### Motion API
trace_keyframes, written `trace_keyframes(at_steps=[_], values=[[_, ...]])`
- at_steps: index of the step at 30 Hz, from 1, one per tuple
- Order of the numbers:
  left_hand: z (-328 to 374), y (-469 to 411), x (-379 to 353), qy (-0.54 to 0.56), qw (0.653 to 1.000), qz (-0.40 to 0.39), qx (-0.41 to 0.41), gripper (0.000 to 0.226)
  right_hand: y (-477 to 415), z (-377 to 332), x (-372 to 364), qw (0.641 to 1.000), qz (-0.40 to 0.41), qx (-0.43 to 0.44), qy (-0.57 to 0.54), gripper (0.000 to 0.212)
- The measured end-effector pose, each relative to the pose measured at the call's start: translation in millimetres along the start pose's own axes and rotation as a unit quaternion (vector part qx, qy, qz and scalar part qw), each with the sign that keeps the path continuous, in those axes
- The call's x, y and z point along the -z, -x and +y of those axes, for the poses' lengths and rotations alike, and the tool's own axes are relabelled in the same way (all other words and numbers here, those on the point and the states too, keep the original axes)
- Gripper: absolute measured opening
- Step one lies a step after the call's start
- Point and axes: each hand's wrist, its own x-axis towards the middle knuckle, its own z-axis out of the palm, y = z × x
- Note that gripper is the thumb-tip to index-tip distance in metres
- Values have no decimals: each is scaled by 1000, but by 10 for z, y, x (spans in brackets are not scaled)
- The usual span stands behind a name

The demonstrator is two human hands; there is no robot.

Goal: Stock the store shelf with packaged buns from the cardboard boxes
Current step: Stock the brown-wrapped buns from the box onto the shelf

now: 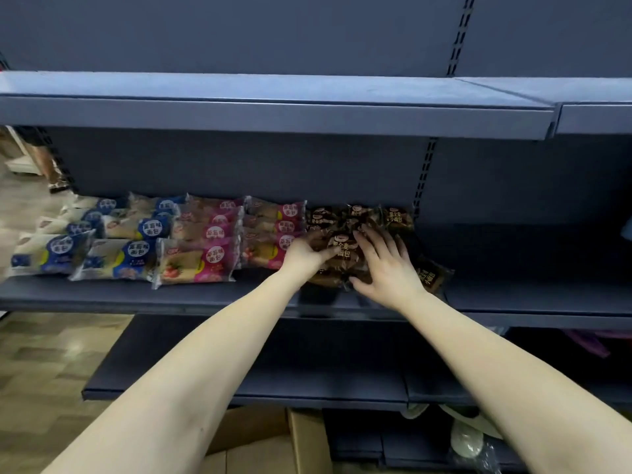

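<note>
Both arms are reaching in to the mid shelf [102, 292], w/ both hands meeting on one brown bun pack [342, 249] lying near the shelf's front edge, approx. centre of view. L hand [306, 253] is gripping the pack's left end, fingers curling over it. R hand [386, 268] is lying on the pack's right side w/ fingers spread and fairly straight, pressing on top, thumb sitting at the near edge; not clenching. Behind the hands, more brown packs [359, 215] are sitting in a loose cluster vs. the back panel, and 1 extra brown pack [431, 273] is lying tilted just beside the R wrist, toward the right. To the left, pink packs [219, 234] are lining up in 2 rows front to back, touching the brown group's side; further left, blue packs [102, 241] are doing the same, the frontmost ones angling a bit. Top shelf [273, 114] is running across above; lower shelf [273, 371] is showing under the forearms. A cardboard box [266, 439] is sitting on the floor below, flaps open, contents not visible from here. Wood-look floor [34, 354] is showing at left.
</note>
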Motion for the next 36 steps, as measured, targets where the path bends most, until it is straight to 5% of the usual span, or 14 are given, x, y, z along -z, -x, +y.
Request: trace_keyframes(at_steps=[12, 21, 30, 33, 36], values=[[176, -147, -534, -29, 997, -59, -32, 43, 101, 410, -38, 993, 54, -91, 45, 64], [208, -421, -830, -268, 955, 8, -126, 42, -39, 1012, 22, 980, 50, -187, 51, 58], [105, -965, -1001, -467, 865, -37, -179, 60, -476, 1423, -189, 974, -35, -218, 48, 59], [4, -1011, -1073, -486, 860, -72, -136, 63, -544, 1470, -365, 963, -120, -242, 18, 59], [-59, -1022, -1097, -477, 868, -79, -112, 63, -591, 1542, -464, 964, -117, -236, -36, 58]])
